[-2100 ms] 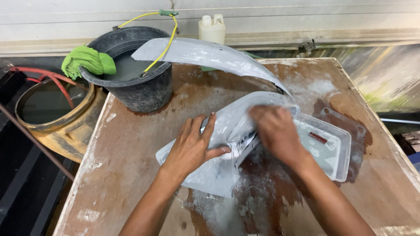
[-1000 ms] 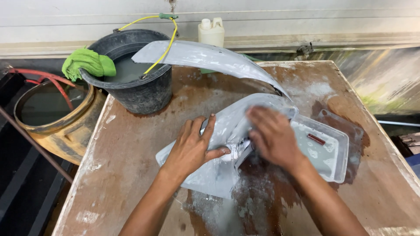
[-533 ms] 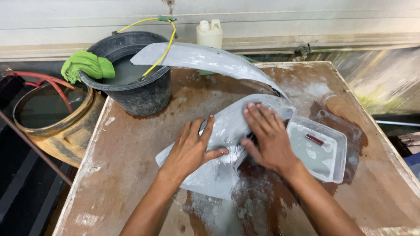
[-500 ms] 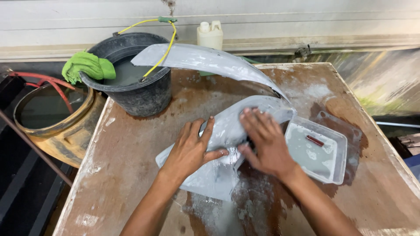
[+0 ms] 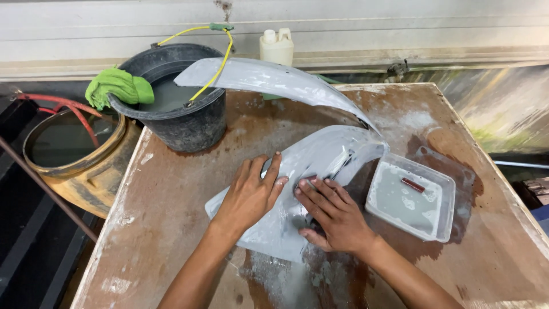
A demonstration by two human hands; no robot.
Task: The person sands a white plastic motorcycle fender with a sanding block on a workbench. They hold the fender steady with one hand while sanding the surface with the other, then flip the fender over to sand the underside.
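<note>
While the left hand [image 5: 250, 194] lies flat with fingers spread on the grey curved panel [image 5: 320, 157], the right hand [image 5: 331, 213] presses its fingers on the panel's lower part; whether something is under them I cannot tell. This panel rests on the wet brown worktop [image 5: 171, 229], between a black bucket [image 5: 183, 123] and a clear tray [image 5: 437, 220] of cloudy water. It looks light, stiff and slippery when wet, so its edges seem the safest hold.
</note>
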